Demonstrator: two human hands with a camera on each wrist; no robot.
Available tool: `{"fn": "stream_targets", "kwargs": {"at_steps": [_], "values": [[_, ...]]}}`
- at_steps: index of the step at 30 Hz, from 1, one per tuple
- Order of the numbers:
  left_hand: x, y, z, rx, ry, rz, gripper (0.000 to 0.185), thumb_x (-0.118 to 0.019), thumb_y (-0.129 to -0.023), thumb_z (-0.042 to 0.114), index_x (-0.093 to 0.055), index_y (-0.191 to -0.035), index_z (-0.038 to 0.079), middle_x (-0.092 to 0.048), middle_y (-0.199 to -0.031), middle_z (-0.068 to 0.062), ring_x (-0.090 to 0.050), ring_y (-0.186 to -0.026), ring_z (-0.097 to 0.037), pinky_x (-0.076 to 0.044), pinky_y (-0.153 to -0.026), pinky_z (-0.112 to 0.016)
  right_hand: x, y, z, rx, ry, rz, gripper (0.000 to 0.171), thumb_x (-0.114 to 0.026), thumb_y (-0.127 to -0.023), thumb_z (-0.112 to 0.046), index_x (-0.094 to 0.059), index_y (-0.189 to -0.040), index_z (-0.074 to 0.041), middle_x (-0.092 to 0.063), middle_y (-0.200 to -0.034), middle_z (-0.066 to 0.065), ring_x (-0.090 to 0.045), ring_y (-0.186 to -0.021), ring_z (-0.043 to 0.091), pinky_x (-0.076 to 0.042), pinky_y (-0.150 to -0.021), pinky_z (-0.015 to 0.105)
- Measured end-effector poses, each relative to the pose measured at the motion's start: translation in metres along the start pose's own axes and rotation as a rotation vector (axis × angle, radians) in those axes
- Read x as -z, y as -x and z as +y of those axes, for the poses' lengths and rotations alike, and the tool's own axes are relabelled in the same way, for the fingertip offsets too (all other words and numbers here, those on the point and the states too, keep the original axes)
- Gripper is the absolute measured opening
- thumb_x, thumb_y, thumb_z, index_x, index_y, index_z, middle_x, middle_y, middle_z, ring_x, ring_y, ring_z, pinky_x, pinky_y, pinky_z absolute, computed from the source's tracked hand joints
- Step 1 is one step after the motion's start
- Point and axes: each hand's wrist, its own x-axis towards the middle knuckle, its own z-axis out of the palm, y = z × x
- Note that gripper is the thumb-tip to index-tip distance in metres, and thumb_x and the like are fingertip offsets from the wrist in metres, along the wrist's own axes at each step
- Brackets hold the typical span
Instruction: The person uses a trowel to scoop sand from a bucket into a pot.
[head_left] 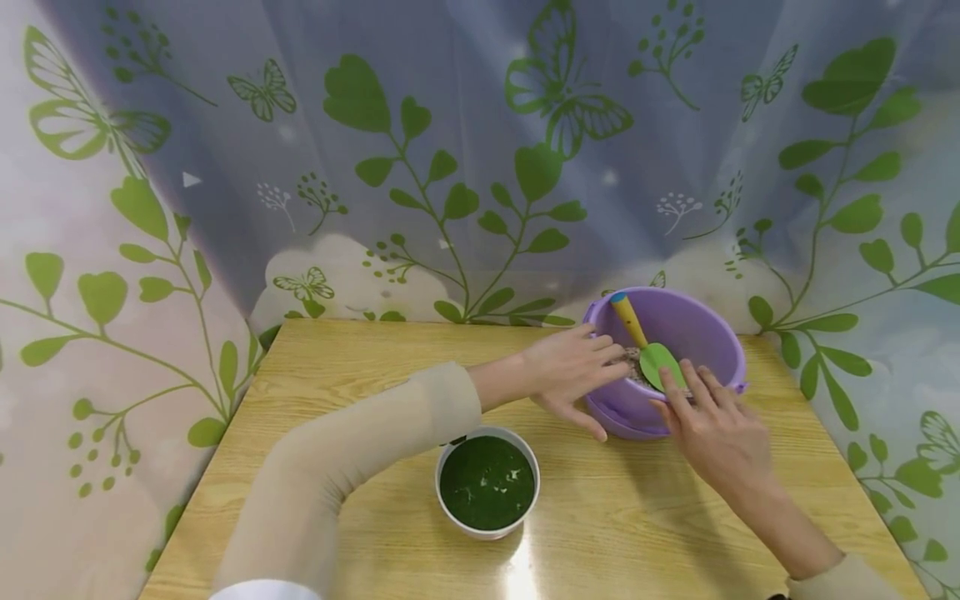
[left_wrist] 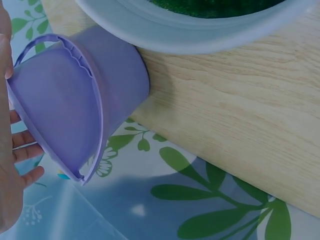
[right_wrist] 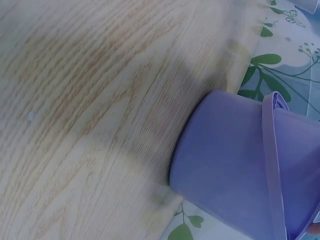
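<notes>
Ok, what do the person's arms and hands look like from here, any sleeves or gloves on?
Both hands are bare: no gloves, rings or watch visible on the left hand or the right hand. The left arm wears a snug beige sleeve that ends at the wrist, with a bit of white fabric at the upper arm. The right arm shows a beige cuff further up the forearm. No cables or markings show.

We find no writing, label, brand, number or sign that can be read in any of the three views. The curtain (head_left: 480, 150) across the upper part of the head view carries only printed green leaves and butterflies, no letters.
</notes>
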Motion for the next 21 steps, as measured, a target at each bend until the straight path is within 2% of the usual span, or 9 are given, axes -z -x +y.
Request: {"fn": "stream_targets", "kwargs": {"at_steps": [10, 21], "values": [[-0.003, 0.012, -0.002, 0.011, 0.0, 0.012, 0.102, -0.036, -0.088, 0.095, -0.045, -0.154, 0.018, -0.055, -0.152, -0.006, -0.054, -0.134, -0.022, -0.044, -0.118, -0.042, -0.001, -0.005, -0.011, 0.024, 0.014, 0.02, 0.051, -0.044, -0.112, -0.045, -0.072, -0.134, -0.009, -0.075, -0.127, 0.022, -0.079, -0.099, 0.042, -0.066, -0.065, 0.053], [-0.002, 0.024, -0.002, 0.012, 0.014, 0.02, 0.1, -0.039, -0.088, 0.094, -0.049, -0.149, 0.016, -0.057, -0.149, -0.006, -0.055, -0.132, -0.022, -0.046, -0.114, -0.041, 0.0, -0.009, -0.018, 0.033, 0.0, 0.005, 0.054, -0.042, -0.113, -0.047, -0.072, -0.134, -0.008, -0.076, -0.125, 0.023, -0.08, -0.096, 0.041, -0.066, -0.064, 0.053]]}}
